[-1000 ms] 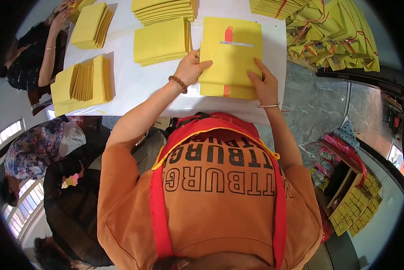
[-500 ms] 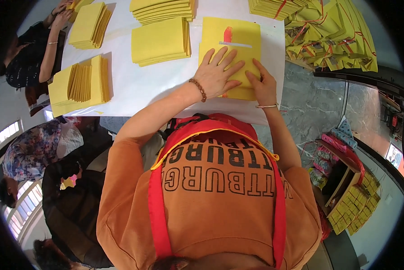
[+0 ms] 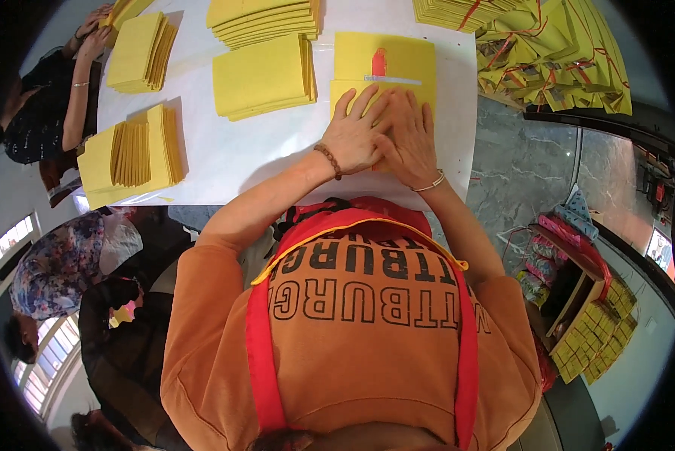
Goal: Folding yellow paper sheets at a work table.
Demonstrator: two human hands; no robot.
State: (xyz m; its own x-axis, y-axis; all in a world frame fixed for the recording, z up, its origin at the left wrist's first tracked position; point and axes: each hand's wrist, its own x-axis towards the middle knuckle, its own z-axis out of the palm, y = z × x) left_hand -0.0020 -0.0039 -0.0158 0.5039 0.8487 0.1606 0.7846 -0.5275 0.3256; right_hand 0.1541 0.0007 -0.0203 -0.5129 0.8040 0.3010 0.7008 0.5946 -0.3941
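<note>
A yellow paper sheet [image 3: 352, 54] with a red printed mark lies in front of me, its near part folded up over itself. Along the fold-over's far edge runs a narrow pale strip [image 3: 406, 80]. Flat on the folded part rests my left hand [image 3: 354, 134], fingers spread and pointing away from me. My right hand [image 3: 412, 146] lies beside it on the same paper with fingers stretched out; the two hands touch and partly overlap at thumbs and fingertips. Neither holds anything. Under the palms, the paper's near part is mostly hidden.
On the white-covered table [image 3: 202, 150], yellow paper stacks stand left of the sheet, including a near stack [image 3: 258, 79] and a fanned one [image 3: 130, 154]. Bundles tied with red string [image 3: 555, 56] fill the far right. At far left, a co-worker's hands [image 3: 93, 37] handle yellow paper.
My right hand has moved left from the paper's right edge onto its middle, against my left hand. My left hand stays on the paper, slightly shifted.
</note>
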